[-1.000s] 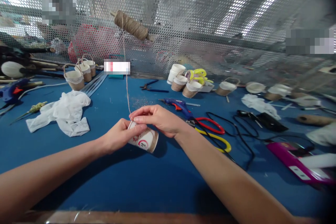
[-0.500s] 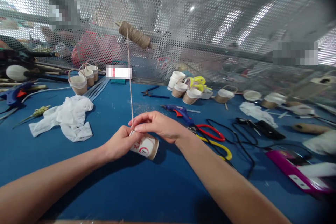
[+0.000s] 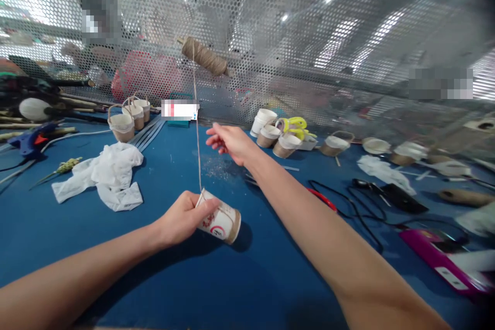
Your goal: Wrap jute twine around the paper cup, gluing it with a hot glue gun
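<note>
My left hand (image 3: 181,217) is closed round a small paper cup (image 3: 220,223) lying on its side just above the blue table (image 3: 240,278). A brown twine strand (image 3: 197,134) runs straight up from the cup's base to a twine spool (image 3: 204,55) hung on the mesh screen. My right hand (image 3: 228,142) is stretched forward beside the strand, fingers loosely spread, holding nothing. It hovers over the spot where the blue glue gun lay, which is now hidden behind my arm.
A crumpled white cloth (image 3: 106,175) lies left. Twine-wrapped cup baskets (image 3: 122,125) stand at the back left, more cups (image 3: 276,140) at the back middle. Red-handled scissors (image 3: 320,198), black cables (image 3: 356,201) and a magenta box (image 3: 444,260) lie right. A person sits behind the mesh (image 3: 309,36).
My right hand has let go of the twine at the cup and reached forward and up. The left hand still grips the cup, and the view has tilted slightly.
</note>
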A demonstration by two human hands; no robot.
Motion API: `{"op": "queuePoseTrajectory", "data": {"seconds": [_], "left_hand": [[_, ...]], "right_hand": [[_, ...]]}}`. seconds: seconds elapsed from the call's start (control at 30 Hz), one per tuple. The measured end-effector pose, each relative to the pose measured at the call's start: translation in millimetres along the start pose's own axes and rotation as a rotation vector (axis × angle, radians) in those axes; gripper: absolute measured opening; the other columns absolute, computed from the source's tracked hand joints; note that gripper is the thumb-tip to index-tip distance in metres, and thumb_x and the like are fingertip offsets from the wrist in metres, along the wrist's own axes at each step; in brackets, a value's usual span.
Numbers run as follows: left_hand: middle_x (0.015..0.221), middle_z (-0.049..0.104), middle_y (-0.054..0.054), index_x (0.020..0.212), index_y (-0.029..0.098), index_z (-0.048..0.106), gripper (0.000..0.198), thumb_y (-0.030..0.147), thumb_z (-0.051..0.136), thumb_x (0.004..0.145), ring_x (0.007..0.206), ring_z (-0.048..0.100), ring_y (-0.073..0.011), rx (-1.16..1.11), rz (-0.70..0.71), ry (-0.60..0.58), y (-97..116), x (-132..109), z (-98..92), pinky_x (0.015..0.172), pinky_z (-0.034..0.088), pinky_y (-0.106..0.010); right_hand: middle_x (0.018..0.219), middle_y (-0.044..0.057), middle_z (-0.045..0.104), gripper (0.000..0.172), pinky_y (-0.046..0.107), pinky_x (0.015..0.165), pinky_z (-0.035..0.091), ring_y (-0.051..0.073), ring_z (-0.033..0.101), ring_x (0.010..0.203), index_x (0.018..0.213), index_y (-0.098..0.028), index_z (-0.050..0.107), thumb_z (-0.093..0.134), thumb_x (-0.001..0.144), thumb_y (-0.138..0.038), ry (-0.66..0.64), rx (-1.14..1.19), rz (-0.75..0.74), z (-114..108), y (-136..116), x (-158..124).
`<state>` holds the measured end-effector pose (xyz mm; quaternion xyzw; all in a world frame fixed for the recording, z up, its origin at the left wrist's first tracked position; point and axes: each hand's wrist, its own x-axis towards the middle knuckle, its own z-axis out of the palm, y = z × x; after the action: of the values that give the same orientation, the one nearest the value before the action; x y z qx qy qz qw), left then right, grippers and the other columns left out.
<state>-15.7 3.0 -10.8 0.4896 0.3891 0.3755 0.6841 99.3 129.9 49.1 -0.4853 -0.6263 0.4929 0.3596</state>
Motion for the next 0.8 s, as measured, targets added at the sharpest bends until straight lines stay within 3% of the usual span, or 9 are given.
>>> {"op": "queuePoseTrajectory", "data": {"seconds": [0.13,0.23,0.4,0.5,0.63,0.8], "left_hand": [[0.054,0.064,-0.005,0.059,0.008,0.066,0.043,0.050,0.058,0.065,0.050,0.056,-0.0124,-0.029,-0.020,-0.028,-0.3,-3.7,4.2,0.054,0.043,-0.022],[0.054,0.064,-0.005,0.058,0.008,0.066,0.045,0.053,0.058,0.064,0.049,0.057,-0.0124,-0.038,-0.032,-0.052,0.0,-5.4,5.2,0.053,0.044,-0.022],[0.051,0.064,-0.005,0.055,0.009,0.066,0.046,0.053,0.057,0.065,0.048,0.056,-0.0124,-0.044,-0.027,-0.082,2.2,-5.9,6.4,0.052,0.044,-0.022],[0.053,0.064,-0.006,0.057,0.009,0.067,0.045,0.052,0.058,0.064,0.049,0.057,-0.0124,-0.075,-0.042,-0.123,2.9,-6.8,7.7,0.052,0.044,-0.022],[0.054,0.064,-0.005,0.059,0.009,0.068,0.043,0.051,0.062,0.062,0.048,0.055,-0.0113,-0.125,-0.081,-0.177,3.0,-11.7,9.5,0.052,0.044,-0.021],[0.056,0.064,-0.005,0.060,0.009,0.069,0.038,0.046,0.061,0.067,0.049,0.055,-0.0100,-0.136,-0.093,-0.326,5.4,-23.5,14.5,0.053,0.043,-0.020]], "right_hand": [[0.074,0.007,0.062,0.029,0.018,0.030,0.026,0.003,0.038,0.038,0.067,-0.013,0.051,0.047,0.083,-0.037,-0.006,-0.081,-0.086,16.3,-31.2,36.9],[0.072,0.007,0.061,0.026,0.017,0.030,0.024,0.001,0.033,0.035,0.062,-0.013,0.050,0.046,0.084,-0.025,0.052,-0.171,-0.161,24.6,-53.2,54.3],[0.060,0.002,0.054,0.021,0.017,0.034,0.031,0.003,0.040,0.037,0.083,-0.010,0.058,0.037,0.084,-0.010,0.116,-0.384,-0.248,20.7,-49.6,55.5],[0.051,-0.001,0.050,0.025,0.017,0.036,0.035,0.006,0.045,0.037,0.090,-0.010,0.062,0.039,0.080,-0.006,-0.006,-0.529,-0.227,16.2,-23.7,35.7],[0.050,-0.003,0.051,0.028,0.017,0.041,0.037,0.004,0.044,0.036,0.085,-0.013,0.066,0.042,0.076,-0.004,-0.228,-0.666,-0.180,19.0,12.8,-9.2],[0.055,-0.003,0.058,0.027,0.017,0.046,0.040,0.005,0.047,0.040,0.084,-0.015,0.068,0.045,0.073,-0.006,-0.622,-0.673,-0.114,25.2,35.4,-60.2]]}}
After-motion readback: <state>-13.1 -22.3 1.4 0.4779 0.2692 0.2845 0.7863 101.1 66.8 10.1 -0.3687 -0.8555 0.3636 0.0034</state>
